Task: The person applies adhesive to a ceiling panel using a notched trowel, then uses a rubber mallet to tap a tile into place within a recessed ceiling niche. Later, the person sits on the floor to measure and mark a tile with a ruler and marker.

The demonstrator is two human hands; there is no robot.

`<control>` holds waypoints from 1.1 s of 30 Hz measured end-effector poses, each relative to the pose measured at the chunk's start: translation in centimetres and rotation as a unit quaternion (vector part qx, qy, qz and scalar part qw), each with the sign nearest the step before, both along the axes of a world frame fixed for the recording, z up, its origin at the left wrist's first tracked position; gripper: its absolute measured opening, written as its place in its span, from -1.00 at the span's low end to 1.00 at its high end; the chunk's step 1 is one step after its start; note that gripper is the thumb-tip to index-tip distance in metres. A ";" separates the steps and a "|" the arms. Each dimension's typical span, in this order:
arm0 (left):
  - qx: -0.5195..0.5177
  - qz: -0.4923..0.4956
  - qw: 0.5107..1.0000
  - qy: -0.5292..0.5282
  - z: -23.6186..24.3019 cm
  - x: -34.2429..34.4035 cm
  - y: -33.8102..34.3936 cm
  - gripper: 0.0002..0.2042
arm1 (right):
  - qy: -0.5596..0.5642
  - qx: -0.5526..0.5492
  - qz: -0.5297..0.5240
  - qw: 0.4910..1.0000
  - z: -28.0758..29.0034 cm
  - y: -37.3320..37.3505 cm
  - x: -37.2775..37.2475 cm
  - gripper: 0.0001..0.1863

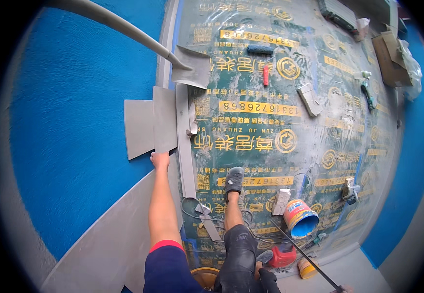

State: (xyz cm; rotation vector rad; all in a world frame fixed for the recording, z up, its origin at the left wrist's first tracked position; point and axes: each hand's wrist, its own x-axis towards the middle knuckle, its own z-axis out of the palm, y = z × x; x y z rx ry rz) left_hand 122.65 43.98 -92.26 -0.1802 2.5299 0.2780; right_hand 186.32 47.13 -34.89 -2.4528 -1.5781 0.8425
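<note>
My left hand (160,159) has its fingers closed on the lower edge of a narrow grey tile (165,117). This tile overlaps a second grey tile (138,124), both against the blue-coated wall (85,63). Larger grey tiles (109,224) cover the wall below and to the left of my forearm. At the bottom right edge a small blurred, skin-toned patch sits at the end of a thin dark rod (305,255). Whether that patch is my right hand, and how its fingers lie, cannot be made out.
A grey shovel (190,66) leans above the tiles. Printed green sheeting (251,161) covers the floor. On it lie a blue paint roller (261,50), a red handle (266,75), a tipped bucket (302,219), cables and offcuts. A cardboard box (390,61) stands far right.
</note>
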 end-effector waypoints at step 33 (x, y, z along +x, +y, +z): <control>0.130 -0.210 0.964 -0.103 12.3 7.7 -3.5 -0.72 | 0.091 0.019 -0.161 0.983 -2.8 -6.1 14.6 -0.75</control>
